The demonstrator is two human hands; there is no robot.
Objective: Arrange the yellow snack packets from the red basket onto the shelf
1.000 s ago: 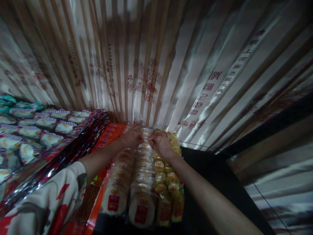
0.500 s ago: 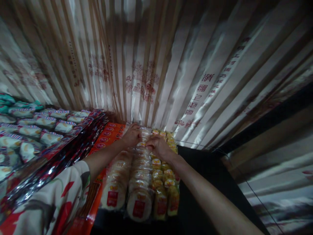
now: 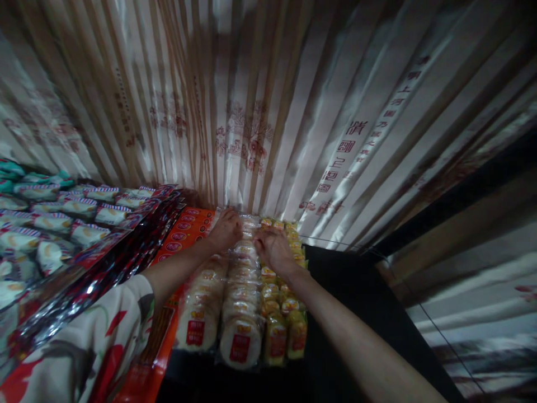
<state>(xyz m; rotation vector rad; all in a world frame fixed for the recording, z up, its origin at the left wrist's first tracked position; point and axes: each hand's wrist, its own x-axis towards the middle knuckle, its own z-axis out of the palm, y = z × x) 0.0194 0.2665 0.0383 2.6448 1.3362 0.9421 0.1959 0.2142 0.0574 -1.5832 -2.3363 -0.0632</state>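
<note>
Rows of round pale cakes in clear wrappers with red labels (image 3: pixel 240 341) stand on edge, running away from me. At the far end of these rows, my left hand (image 3: pixel 227 228) is closed, its curled fingertips at the left side of the middle row. Opposite it, my right hand (image 3: pixel 274 250) is also closed, its fingers bent against the right side of that row. The wrappers between the hands are glossy, and what each hand grips is hidden by the fingers. Under my right wrist, smaller yellow-wrapped cakes (image 3: pixel 276 338) form a double row.
An orange snack packet (image 3: pixel 187 230) lies left of the rows. Further left are many white-and-blue packets (image 3: pixel 56 222) and a stack of shiny dark red packets (image 3: pixel 126 254). A pleated printed curtain (image 3: pixel 247 134) hangs behind. A black table surface (image 3: pixel 339 291) extends right.
My right hand has shifted slightly up and to the right, and its fingers have curled differently. My left hand stays nearly in place. The view has tilted a little.
</note>
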